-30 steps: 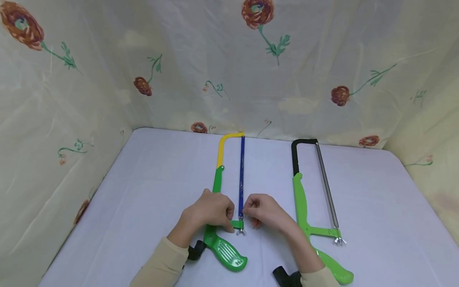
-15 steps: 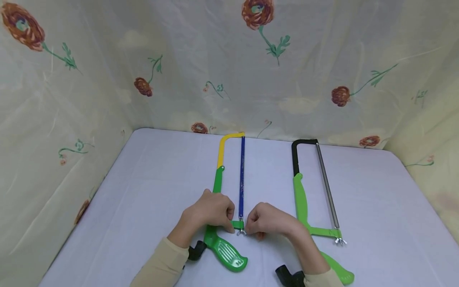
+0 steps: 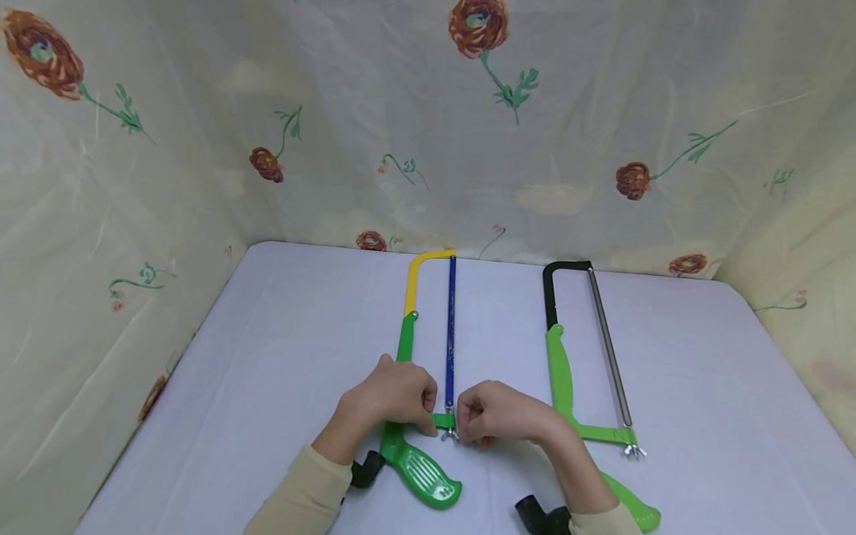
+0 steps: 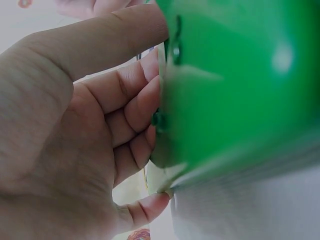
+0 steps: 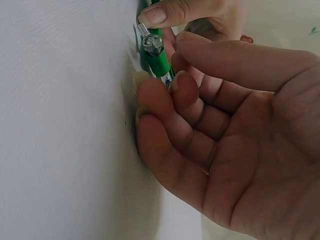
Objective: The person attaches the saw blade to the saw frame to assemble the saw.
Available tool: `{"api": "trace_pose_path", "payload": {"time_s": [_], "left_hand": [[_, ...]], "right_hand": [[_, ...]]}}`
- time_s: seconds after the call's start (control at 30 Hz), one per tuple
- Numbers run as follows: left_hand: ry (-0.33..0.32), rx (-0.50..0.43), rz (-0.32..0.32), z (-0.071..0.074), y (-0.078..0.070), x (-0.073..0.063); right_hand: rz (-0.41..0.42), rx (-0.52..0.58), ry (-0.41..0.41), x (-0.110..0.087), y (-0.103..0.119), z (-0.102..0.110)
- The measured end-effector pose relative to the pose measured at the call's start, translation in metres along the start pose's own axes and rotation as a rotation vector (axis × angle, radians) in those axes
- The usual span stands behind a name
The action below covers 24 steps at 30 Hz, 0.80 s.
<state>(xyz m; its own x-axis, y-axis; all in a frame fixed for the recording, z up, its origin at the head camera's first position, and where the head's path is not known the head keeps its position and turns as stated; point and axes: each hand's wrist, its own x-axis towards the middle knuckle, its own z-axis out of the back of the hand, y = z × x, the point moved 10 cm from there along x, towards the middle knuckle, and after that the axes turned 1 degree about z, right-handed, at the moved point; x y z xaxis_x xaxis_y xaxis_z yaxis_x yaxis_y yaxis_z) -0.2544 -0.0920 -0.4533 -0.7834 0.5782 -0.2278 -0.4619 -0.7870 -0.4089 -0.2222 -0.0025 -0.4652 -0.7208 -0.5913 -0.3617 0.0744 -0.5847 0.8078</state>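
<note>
A hacksaw [image 3: 428,475] with a green handle, yellow front frame and blue blade [image 3: 451,334] lies on the white table, blade side to the right. My left hand [image 3: 394,390] grips its green frame just above the handle. Large in the left wrist view is the green frame [image 4: 230,95], fingers behind it. My right hand [image 3: 501,412] is beside the wing nut [image 5: 152,44] at the blade's near end. Its fingers are loosely curled, fingertips [image 5: 155,95] low by the cloth, and a gap shows between thumb and fingers. The left thumb [image 5: 155,16] rests near that nut.
A second hacksaw [image 3: 562,379], lime green and black with a grey blade [image 3: 610,345], lies to the right; my right forearm crosses its handle. Flowered curtains [image 3: 428,134] stand around the back and sides of the white tabletop [image 3: 301,297]. Black pieces [image 3: 542,516] sit at both wrists.
My right hand has moved from the blade's lower end a little toward me, beside the wing nut. The left hand and both hacksaws have stayed in place.
</note>
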Motion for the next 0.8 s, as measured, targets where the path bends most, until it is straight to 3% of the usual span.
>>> {"api": "trace_pose_path", "payload": {"time_s": [0.43,0.8], "left_hand": [[0.003,0.003,0.008,-0.0018,0.0013,0.0010],[0.023,-0.007,0.016,-0.0022,0.0020,0.0012]], "right_hand": [[0.023,0.015,0.037,0.0008,0.0034,-0.0041],[-0.006,-0.001,0.004,0.0015,0.0007,-0.0036]]}}
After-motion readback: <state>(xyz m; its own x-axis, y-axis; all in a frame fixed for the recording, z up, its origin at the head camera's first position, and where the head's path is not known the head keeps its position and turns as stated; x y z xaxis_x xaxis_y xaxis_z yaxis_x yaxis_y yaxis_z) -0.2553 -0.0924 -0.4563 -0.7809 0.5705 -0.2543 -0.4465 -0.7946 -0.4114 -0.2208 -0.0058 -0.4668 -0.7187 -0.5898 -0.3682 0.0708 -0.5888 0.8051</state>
